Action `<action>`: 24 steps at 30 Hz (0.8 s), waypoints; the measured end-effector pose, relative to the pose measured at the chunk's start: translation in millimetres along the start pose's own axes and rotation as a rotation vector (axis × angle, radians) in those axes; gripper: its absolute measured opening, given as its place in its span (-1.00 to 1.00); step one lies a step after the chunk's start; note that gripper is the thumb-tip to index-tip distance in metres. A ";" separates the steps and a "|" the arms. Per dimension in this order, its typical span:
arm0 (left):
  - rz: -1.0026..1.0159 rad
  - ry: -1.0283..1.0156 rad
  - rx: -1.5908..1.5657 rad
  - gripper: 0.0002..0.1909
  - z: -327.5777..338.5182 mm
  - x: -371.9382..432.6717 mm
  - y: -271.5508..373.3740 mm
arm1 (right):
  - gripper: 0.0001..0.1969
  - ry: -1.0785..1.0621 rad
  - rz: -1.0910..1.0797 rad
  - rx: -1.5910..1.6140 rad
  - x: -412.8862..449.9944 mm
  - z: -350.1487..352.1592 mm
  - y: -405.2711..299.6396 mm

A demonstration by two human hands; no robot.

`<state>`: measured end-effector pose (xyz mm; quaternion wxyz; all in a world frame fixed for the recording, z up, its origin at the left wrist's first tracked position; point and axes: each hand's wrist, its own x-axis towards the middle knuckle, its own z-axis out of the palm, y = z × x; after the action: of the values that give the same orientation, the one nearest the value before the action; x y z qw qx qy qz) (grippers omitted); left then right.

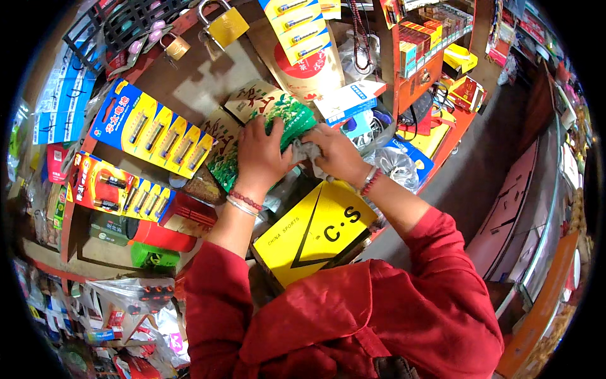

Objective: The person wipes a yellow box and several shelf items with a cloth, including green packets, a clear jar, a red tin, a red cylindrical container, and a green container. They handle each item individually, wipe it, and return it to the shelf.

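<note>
My left hand [262,151] lies over a cream and green packet [298,118] printed with leaves, fingers on its face and thumb near its lower edge. A second, similar packet [222,161] is partly covered by that hand. In my right hand [338,154] is a crumpled grey cloth [305,152], pressed close to the packet's lower right edge. Both wrists wear a red bead bracelet and a pale bangle. Just below my hands a yellow and black cardboard box [315,232] sits in front of my red-sleeved body.
Battery blister cards [154,130] hang at the left, above green and red canisters [161,234]. A brass padlock [225,26] hangs at the top. Kraft pouch [303,71] and white-blue box [348,102] stand beyond the packets. Cigarette packs [421,40] fill a right-hand shelf; a glass showcase [539,256] lies farther right.
</note>
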<state>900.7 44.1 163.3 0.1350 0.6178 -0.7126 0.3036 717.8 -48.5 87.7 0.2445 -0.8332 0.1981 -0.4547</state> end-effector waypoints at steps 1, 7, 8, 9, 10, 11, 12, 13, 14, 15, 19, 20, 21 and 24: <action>-0.020 0.026 -0.028 -0.40 0.3 -0.1 0.3 | -0.54 -0.051 0.086 0.149 -8.1 -9.5 1.5; -0.059 0.037 -0.046 -0.41 -1.0 -1.2 1.2 | -0.63 0.347 0.237 -0.134 -19.3 -40.5 66.1; -0.056 0.036 -0.050 -0.41 -0.4 0.0 2.1 | -0.63 0.329 0.303 -0.166 -11.7 -42.8 74.4; -0.068 0.038 -0.044 -0.41 -0.9 -2.0 1.7 | -0.63 0.283 0.358 -0.184 -1.5 -44.0 77.2; -0.077 0.041 -0.041 -0.41 -0.5 -2.4 2.2 | -0.63 0.293 0.346 -0.205 5.4 -43.1 83.6; -0.081 0.037 -0.041 -0.41 0.1 -2.1 2.3 | -0.63 0.302 0.332 -0.226 10.3 -41.1 88.4; -0.073 0.037 -0.043 -0.41 0.0 -3.6 1.9 | -0.62 0.216 0.402 -0.222 16.5 -43.2 82.5; -0.067 0.036 -0.045 -0.41 0.1 -4.4 1.4 | -0.62 0.198 0.393 -0.216 21.0 -41.7 86.1; -0.088 0.032 -0.039 -0.41 1.5 -1.6 2.0 | -0.63 0.204 0.387 -0.244 25.4 -42.9 93.1; -0.069 0.045 -0.042 -0.41 1.8 -0.6 2.6 | -0.63 0.201 0.375 -0.265 28.4 -41.4 97.2; -0.070 0.081 -0.132 -0.42 4.9 -0.3 2.2 | -0.56 0.143 0.298 -0.301 26.2 -52.7 107.7; -0.094 0.054 -0.149 -0.40 2.8 -2.1 2.8 | -0.55 0.129 0.299 -0.276 23.3 -54.5 106.3; -0.115 0.056 -0.141 -0.40 1.0 -4.8 1.0 | -0.54 0.116 0.301 -0.251 20.6 -56.3 100.9; -0.034 0.082 -0.130 -0.43 -2.5 -11.7 -1.7 | -0.57 0.108 0.245 -0.160 -1.4 -55.3 93.7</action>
<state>904.2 54.9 159.1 0.2090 0.6067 -0.7143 0.2794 659.7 -135.5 57.5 0.2199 -0.7940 0.3468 -0.4482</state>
